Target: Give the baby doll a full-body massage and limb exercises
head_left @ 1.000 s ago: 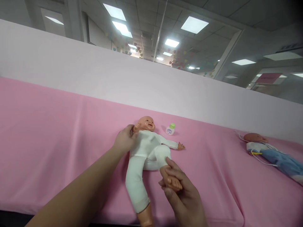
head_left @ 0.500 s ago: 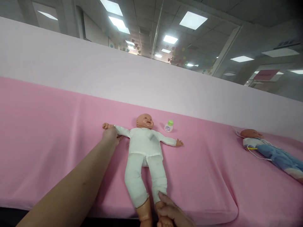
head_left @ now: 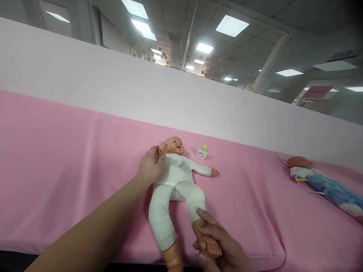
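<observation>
A baby doll (head_left: 178, 172) in white cloth lies on its back on the pink sheet (head_left: 113, 141), head toward the wall. My left hand (head_left: 151, 164) is closed round its arm at the picture's left, with the doll's small hand showing beside its head. My right hand (head_left: 221, 241) grips the lower leg and foot at the right, fingers round the ankle; that knee is bent. The doll's other arm lies stretched out to the right, and its other leg lies straight. A small clear bottle (head_left: 202, 153) with a green cap stands or lies right of the head.
A second doll (head_left: 329, 185) in blue and white, with a thin white tube and a yellow piece on it, lies at the far right. Behind the sheet runs a white wall panel (head_left: 181, 98) with glass above it. The sheet's front edge is near the bottom.
My left hand has moved right and brought the doll's arm from stretched out to beside its head. My right hand has raised the doll's foot and moved it right, bending the knee.
</observation>
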Available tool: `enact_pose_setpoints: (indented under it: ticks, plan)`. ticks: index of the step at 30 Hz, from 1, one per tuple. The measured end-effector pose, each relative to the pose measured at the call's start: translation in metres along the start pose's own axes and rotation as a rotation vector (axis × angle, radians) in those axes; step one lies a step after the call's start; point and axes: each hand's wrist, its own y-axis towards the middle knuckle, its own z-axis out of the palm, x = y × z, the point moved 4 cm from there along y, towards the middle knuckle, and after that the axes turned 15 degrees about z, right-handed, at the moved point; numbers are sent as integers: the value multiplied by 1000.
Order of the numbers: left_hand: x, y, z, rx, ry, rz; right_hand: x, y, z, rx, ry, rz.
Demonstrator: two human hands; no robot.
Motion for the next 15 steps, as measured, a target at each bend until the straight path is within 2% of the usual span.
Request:
enact_pose_setpoints:
  ticks: [3, 5, 11, 15]
  plan:
    - [-15, -7, 11, 224, 182, 142, 9, 24, 2, 15, -60, -10]
    - [-18, -9, 15, 284, 225, 175, 12, 40, 6, -25, -77, 44]
    - [-16, -9, 17, 296, 228, 185, 6, 78, 28, -12, -138, 76]
    - [-13, -9, 17, 280, 218, 174, -2, 88, 33, -20, -98, 103]
